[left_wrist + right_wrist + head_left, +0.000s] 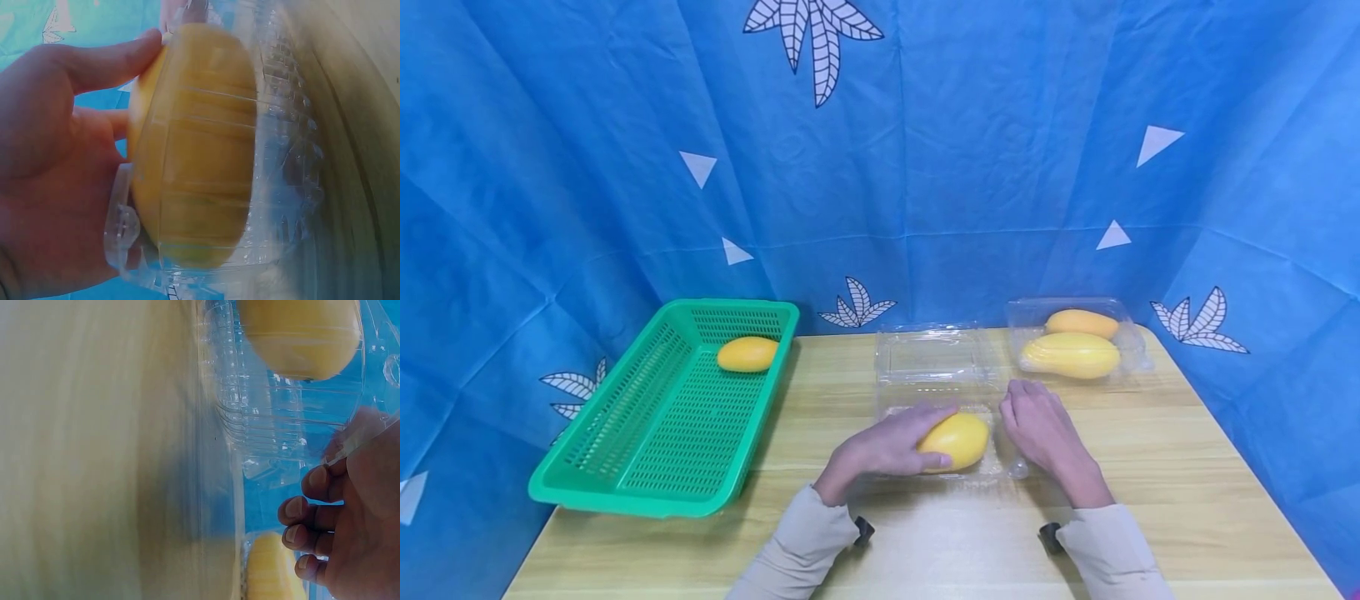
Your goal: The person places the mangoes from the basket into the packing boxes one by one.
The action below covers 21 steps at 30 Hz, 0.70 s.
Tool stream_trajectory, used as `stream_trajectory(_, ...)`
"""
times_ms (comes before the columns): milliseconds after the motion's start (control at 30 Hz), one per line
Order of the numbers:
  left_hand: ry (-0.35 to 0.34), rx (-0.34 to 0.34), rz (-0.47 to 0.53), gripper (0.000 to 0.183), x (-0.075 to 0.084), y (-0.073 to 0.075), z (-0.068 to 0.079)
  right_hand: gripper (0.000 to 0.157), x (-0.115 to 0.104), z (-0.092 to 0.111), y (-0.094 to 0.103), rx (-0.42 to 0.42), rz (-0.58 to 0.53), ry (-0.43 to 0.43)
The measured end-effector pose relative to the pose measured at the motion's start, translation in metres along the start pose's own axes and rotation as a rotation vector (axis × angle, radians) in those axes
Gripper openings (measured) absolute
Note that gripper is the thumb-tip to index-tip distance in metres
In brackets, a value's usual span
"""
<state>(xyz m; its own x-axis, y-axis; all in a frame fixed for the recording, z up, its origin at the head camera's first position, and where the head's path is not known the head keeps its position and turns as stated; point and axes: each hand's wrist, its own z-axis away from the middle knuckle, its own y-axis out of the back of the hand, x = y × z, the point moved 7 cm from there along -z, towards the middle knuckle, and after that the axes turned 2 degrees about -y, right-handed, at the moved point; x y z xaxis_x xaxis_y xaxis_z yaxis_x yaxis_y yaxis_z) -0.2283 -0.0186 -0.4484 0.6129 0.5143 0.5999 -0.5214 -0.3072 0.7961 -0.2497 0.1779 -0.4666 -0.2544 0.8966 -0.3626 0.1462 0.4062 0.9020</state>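
Note:
A yellow mango (964,439) sits in the near half of an unlidded clear plastic clamshell box (931,358), whose lid lies folded back toward the curtain. My left hand (898,443) grips the mango from the left, thumb and fingers spread round it. In the left wrist view the box's clear wall stands in front of the mango (209,150). At the box's right side, my right hand (1039,422) has its fingers curled and pinches the rim. Part of its thumb shows through the clear plastic (281,419) in the right wrist view.
On the left stands a green perforated basket (625,504) with one mango (748,354) in it. A second clear box (1022,312) at the back right holds a mango (1081,322) and a larger, ridged yellow fruit (1070,356). A blue curtain (955,167) closes off the table's back.

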Motion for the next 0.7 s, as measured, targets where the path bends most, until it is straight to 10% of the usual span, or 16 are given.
stream_trajectory(700, -0.004, -0.101, 0.149, 0.079, -0.01, -0.003, 0.003, 0.023, -0.003, 0.0, 0.003, -0.005, 0.006, -0.006)
